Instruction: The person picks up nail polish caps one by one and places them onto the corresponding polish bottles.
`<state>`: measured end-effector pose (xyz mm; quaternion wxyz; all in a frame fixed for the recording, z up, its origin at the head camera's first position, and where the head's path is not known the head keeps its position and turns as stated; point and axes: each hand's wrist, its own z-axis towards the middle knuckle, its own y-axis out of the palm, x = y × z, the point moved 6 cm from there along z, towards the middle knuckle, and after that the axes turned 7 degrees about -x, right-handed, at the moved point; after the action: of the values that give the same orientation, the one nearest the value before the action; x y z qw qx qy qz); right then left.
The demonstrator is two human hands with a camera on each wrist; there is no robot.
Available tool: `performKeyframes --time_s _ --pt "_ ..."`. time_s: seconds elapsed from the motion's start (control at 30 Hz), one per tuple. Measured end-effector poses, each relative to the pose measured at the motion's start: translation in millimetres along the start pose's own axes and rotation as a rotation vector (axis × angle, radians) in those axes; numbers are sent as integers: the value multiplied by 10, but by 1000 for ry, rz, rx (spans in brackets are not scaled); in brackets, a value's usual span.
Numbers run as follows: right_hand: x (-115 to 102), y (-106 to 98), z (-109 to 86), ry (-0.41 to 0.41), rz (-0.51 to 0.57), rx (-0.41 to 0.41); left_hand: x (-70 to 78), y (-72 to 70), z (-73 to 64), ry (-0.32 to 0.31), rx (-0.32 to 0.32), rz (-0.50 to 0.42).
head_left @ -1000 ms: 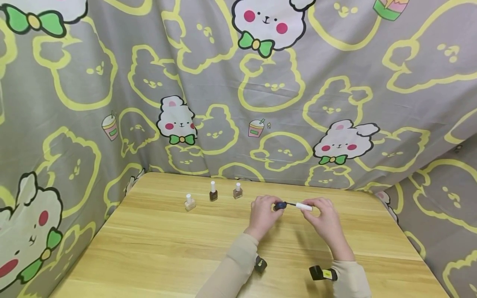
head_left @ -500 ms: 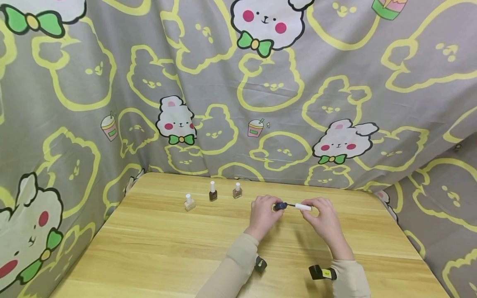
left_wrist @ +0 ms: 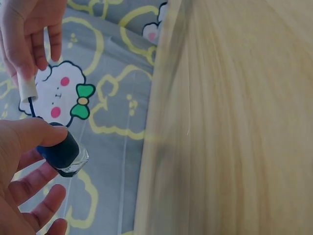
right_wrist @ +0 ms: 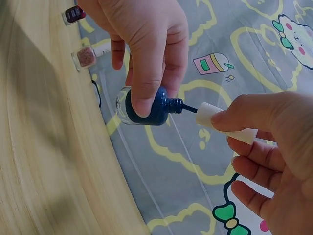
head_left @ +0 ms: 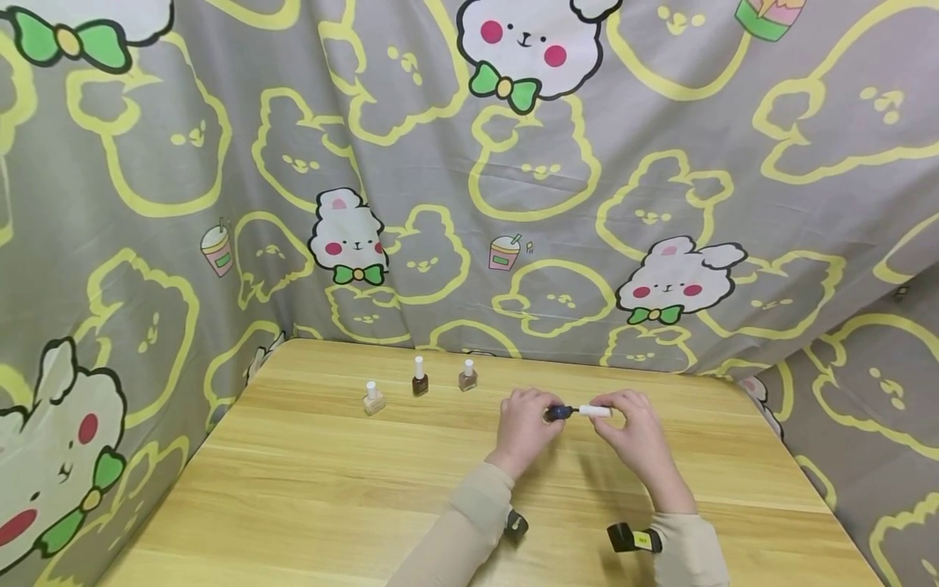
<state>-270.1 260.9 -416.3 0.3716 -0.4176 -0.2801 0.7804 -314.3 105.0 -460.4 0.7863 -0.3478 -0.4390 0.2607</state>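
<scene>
My left hand pinches a small bottle of dark blue nail polish between thumb and fingers, tipped on its side above the table. The bottle's clear glass base shows in the left wrist view. My right hand pinches the white nail polish cap between thumb and forefinger. From the cap a thin dark brush stem runs into the bottle's threaded neck; its tip is hidden inside. In the left wrist view the cap and part of the stem show beyond the left thumb.
Upright at the back left of the wooden table stand a cream nail polish bottle, a dark brown one and a mauve one. A grey patterned curtain hangs behind the table.
The bottle and the cap have come closer together, so less of the brush stem shows between them. My left hand has shifted slightly right and nearer.
</scene>
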Motion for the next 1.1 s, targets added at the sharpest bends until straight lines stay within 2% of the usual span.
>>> performKeyframes --time_s 0.37,0.8,1.1 --pt "-4 40 2 16 23 -35 61 11 -14 18 -25 5" --pt "-8 65 2 29 26 -51 125 7 -16 76 -21 18" --pt "-35 79 6 25 35 -86 127 19 -18 78 -48 26"
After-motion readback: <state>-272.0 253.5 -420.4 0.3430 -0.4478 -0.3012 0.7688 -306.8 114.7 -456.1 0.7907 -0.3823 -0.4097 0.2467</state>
